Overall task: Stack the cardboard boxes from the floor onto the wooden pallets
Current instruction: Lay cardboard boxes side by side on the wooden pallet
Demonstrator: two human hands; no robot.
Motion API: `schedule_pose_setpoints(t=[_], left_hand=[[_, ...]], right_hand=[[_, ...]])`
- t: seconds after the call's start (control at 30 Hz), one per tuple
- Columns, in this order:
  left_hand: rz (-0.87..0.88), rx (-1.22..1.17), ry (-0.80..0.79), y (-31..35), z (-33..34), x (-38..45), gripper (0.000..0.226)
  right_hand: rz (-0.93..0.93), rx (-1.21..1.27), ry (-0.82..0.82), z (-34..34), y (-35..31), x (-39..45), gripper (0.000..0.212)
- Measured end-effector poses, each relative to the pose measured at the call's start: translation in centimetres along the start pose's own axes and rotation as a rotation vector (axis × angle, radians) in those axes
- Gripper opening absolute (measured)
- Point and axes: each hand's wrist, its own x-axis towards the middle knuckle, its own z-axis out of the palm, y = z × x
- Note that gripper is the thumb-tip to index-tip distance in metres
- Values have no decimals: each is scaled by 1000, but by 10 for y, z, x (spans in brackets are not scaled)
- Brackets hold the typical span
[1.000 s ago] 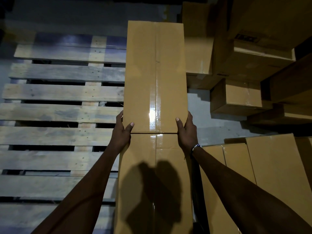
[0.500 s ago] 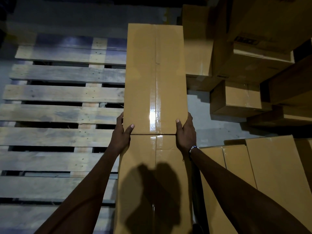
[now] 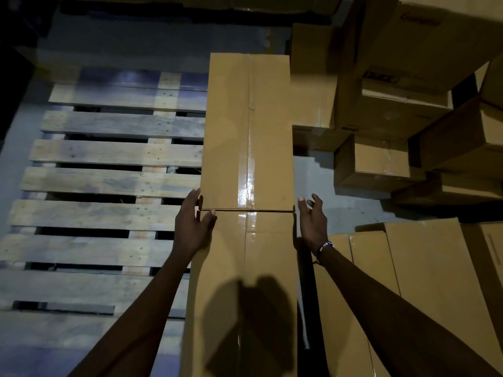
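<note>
far box (image 3: 247, 131) set at pallet (image 3: 117, 183) right edge | left hand (image 3: 192, 227) flat against its near corner, right hand (image 3: 313, 224) spread, nothing held | seam to near box (image 3: 242, 281) to be kept flush (gap looks slight)

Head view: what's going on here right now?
A person is stacking cardboard boxes onto a wooden pallet. Two long taped boxes lie end to end along the pallet's right edge, the far box butted against the near box. The left hand rests open at the seam's left corner; the right hand hovers open just off the right corner. More boxes wait piled on the floor at right.
</note>
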Motion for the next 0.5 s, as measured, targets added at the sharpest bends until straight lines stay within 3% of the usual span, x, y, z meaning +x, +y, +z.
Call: schedule_pose_setpoints(t=[0.23,0.5], left_hand=[[-14,-44,30,42,-22,-69,55],[15,-141,-15,85,-32,-202,47]], right_hand=[[-20,51,14,-52,-4,-63,62],[-96,20,70,-117,16,-197,52]])
